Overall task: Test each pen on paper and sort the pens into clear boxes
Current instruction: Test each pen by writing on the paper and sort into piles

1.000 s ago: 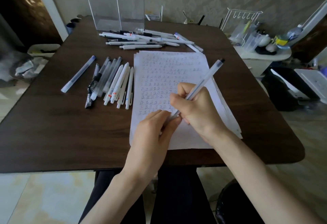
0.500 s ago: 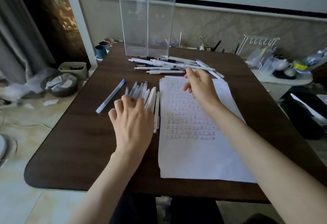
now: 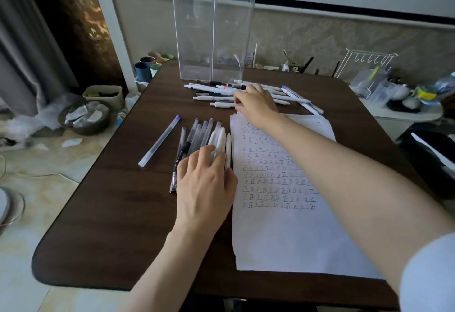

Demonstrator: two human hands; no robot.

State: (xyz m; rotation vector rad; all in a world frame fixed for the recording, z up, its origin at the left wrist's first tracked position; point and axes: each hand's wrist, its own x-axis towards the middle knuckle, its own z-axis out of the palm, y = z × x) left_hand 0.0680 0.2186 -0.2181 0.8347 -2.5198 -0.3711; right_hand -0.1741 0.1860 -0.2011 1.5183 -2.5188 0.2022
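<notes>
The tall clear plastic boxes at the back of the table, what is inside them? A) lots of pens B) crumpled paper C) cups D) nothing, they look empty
D: the tall clear plastic boxes stand upright with no pens inside, while the white pens lie loose on the dark wooden table in front of them.

the worktop (image 3: 118,213) is dark brown with a faint wood grain. my paper (image 3: 283,237) is white, its upper part covered in rows of small marks, mostly dark with a few reddish ones. the boxes (image 3: 213,35) are clear. the far pens (image 3: 216,97) are mostly white, some with black or dark blue parts. the near pens (image 3: 206,134) run from frosted grey to white; one is black (image 3: 177,164). the lone pen (image 3: 160,144) is frosted with a purple cap. my sleeve (image 3: 428,274) is pale blue.
</notes>
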